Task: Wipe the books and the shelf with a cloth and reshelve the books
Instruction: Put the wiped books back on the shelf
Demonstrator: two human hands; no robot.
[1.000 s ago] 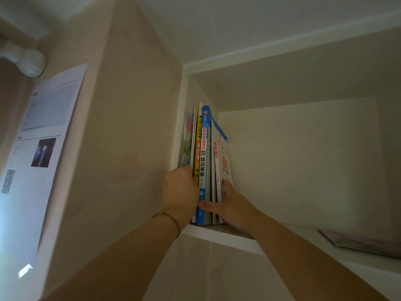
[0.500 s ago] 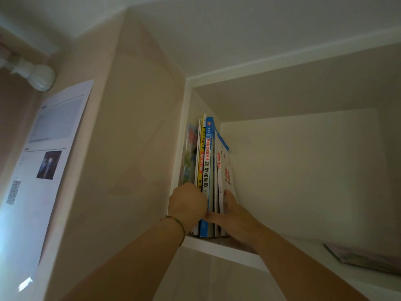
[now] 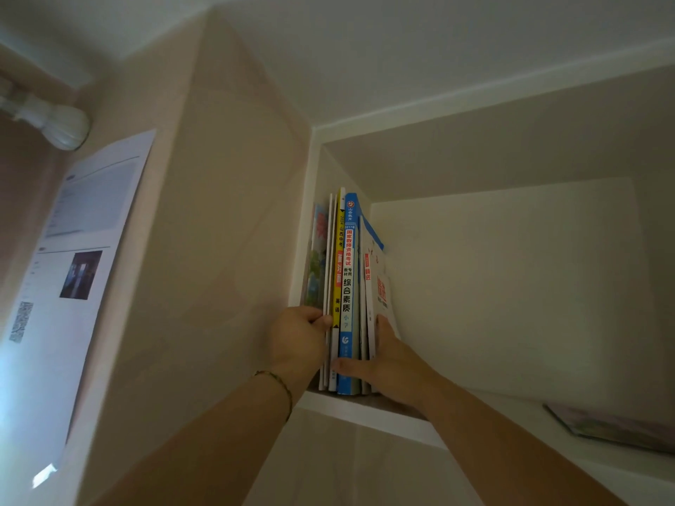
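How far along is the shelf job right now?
Done: a row of books stands upright at the shelf's left end. In hand: left hand and right hand squeeze that row together. Left: one flat book lies at right; no cloth visible.

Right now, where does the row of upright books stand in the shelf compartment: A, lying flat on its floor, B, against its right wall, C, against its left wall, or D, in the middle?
C: the upright books stand pressed against the compartment's left wall, held between the left hand and right hand.
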